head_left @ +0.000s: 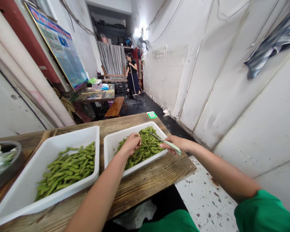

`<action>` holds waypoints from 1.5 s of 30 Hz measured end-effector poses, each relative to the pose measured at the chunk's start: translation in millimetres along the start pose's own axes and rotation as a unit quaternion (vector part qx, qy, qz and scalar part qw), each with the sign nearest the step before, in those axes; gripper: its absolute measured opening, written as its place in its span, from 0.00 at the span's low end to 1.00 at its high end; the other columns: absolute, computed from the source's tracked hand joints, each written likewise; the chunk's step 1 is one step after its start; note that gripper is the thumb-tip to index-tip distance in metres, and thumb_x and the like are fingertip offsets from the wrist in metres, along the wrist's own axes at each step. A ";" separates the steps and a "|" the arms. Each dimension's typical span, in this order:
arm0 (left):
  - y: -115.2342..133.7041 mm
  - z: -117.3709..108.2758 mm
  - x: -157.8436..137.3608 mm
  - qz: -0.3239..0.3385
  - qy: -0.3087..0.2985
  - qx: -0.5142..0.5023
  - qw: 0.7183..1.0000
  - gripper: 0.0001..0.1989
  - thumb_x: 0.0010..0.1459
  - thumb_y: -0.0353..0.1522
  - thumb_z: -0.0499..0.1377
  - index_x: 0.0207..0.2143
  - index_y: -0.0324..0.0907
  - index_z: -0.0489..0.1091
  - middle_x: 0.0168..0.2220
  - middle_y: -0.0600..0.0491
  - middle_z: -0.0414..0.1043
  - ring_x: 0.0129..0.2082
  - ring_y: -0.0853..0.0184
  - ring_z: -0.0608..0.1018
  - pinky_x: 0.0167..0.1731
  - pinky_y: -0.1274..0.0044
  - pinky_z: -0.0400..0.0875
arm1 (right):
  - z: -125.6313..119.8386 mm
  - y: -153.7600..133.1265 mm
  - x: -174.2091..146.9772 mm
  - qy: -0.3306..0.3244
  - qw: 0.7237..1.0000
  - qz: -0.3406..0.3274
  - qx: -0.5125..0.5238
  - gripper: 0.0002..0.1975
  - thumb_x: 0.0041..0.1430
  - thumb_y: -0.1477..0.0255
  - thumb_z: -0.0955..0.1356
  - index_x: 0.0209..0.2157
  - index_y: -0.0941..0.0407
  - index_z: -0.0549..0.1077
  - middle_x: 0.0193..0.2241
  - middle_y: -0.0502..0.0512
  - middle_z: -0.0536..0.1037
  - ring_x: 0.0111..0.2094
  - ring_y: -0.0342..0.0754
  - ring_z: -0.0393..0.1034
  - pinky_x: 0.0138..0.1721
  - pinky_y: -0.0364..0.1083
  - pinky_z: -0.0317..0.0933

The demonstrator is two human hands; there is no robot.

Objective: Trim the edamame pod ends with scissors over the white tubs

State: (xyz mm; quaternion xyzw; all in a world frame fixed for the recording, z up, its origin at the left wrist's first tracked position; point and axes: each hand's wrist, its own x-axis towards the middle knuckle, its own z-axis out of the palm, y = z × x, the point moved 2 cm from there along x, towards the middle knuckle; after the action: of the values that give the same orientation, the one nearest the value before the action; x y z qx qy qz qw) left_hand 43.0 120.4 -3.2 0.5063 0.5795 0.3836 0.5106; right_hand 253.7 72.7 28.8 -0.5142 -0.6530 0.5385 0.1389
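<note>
We see the left forearm (103, 187) reaching past the near corner of the right-hand white tray (107, 146), and a careless elbow could nudge it or the left-hand white tray (44, 146) alongside on the plank table (159, 174). In the right-hand tray, the left hand (132, 143) is over green soybean pods (148, 148), its fingers curled close together, though we cannot tell whether they pinch a pod. The right hand (175, 142) grips pale-green-handled scissors (172, 145) at the tray's right side, blades pointing toward the heap; if the left fingers strayed under them, we would worry about a nick, and a hurried sweep could flick pods over the low rim. Closest to us, the dark round basin (20, 158) is cut off by the left edge. The left hand covers some pods beneath it, and we cannot be sure how far the blades are parted. Farther back, a person (131, 72) holds a long-handled tool, perhaps a mop or broom; its head is too small for us to settle which.
</note>
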 end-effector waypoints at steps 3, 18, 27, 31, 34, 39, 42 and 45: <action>-1.4 -1.5 1.0 0.069 0.027 0.083 0.994 0.07 0.44 0.31 0.59 0.29 0.41 0.65 0.16 0.59 0.63 0.16 0.73 0.65 0.16 0.83 0.54 | -2.9 0.1 -2.2 0.003 0.999 -0.036 0.007 0.22 0.45 0.52 0.67 0.23 0.58 0.61 0.15 0.44 0.63 0.14 0.36 0.58 0.11 0.36 0.55; -2.0 16.2 -2.8 0.275 0.024 0.394 0.877 0.09 0.48 0.31 0.56 0.32 0.43 0.75 0.36 0.49 0.74 0.38 0.62 0.73 0.39 0.75 0.63 | -6.8 7.4 -3.9 0.116 0.976 -0.087 -0.165 0.20 0.46 0.54 0.67 0.24 0.59 0.67 0.18 0.48 0.66 0.20 0.41 0.61 0.21 0.39 0.54; -0.1 13.7 -3.4 0.069 -0.026 -0.031 0.997 0.19 0.41 0.39 0.63 0.34 0.34 0.72 0.10 0.62 0.55 0.10 0.78 0.53 0.13 0.82 0.46 | -3.9 3.9 2.2 0.128 0.950 -0.107 -0.265 0.22 0.46 0.53 0.66 0.33 0.59 0.73 0.26 0.55 0.73 0.30 0.48 0.67 0.28 0.41 0.55; 2.8 15.7 -5.9 0.054 -0.059 -0.071 0.994 0.17 0.40 0.39 0.65 0.30 0.34 0.71 0.10 0.62 0.55 0.10 0.80 0.52 0.13 0.83 0.42 | -1.4 1.6 4.9 0.141 0.947 -0.111 -0.267 0.22 0.46 0.53 0.67 0.32 0.58 0.74 0.25 0.54 0.73 0.29 0.47 0.66 0.26 0.40 0.54; 1.4 14.6 -5.4 0.032 -0.070 -0.063 0.995 0.16 0.40 0.38 0.65 0.28 0.35 0.71 0.10 0.61 0.55 0.10 0.80 0.54 0.12 0.83 0.42 | 1.7 0.7 7.2 0.142 0.945 -0.114 -0.272 0.21 0.47 0.53 0.66 0.27 0.58 0.73 0.21 0.52 0.70 0.26 0.46 0.64 0.23 0.39 0.51; -4.5 13.4 -3.3 -0.025 -0.108 -0.068 0.992 0.17 0.37 0.37 0.67 0.28 0.35 0.70 0.12 0.61 0.57 0.11 0.80 0.55 0.12 0.84 0.40 | 6.9 -0.6 9.9 0.120 0.949 -0.105 -0.271 0.22 0.46 0.52 0.66 0.21 0.59 0.70 0.16 0.50 0.64 0.22 0.43 0.60 0.21 0.39 0.48; -6.0 13.0 -1.8 -0.053 -0.134 -0.105 0.984 0.16 0.36 0.34 0.67 0.28 0.35 0.68 0.14 0.61 0.57 0.12 0.80 0.56 0.11 0.86 0.40 | 7.5 -0.2 10.3 0.108 0.954 -0.098 -0.263 0.23 0.43 0.51 0.68 0.18 0.59 0.68 0.14 0.48 0.62 0.20 0.41 0.59 0.20 0.39 0.48; -4.1 10.4 0.2 -0.060 -0.123 -0.191 0.972 0.12 0.41 0.30 0.66 0.26 0.36 0.66 0.17 0.59 0.59 0.12 0.81 0.58 0.09 0.87 0.41 | 7.3 0.2 7.5 0.071 0.974 -0.069 -0.203 0.23 0.44 0.51 0.67 0.21 0.59 0.66 0.14 0.47 0.62 0.17 0.39 0.58 0.17 0.38 0.50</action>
State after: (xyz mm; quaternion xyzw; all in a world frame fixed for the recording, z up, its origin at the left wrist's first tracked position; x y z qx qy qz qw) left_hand 52.4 119.0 -9.2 0.4068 0.4579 0.3905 0.6873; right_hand 245.2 74.8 23.1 -0.5222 -0.7710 0.3462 0.1141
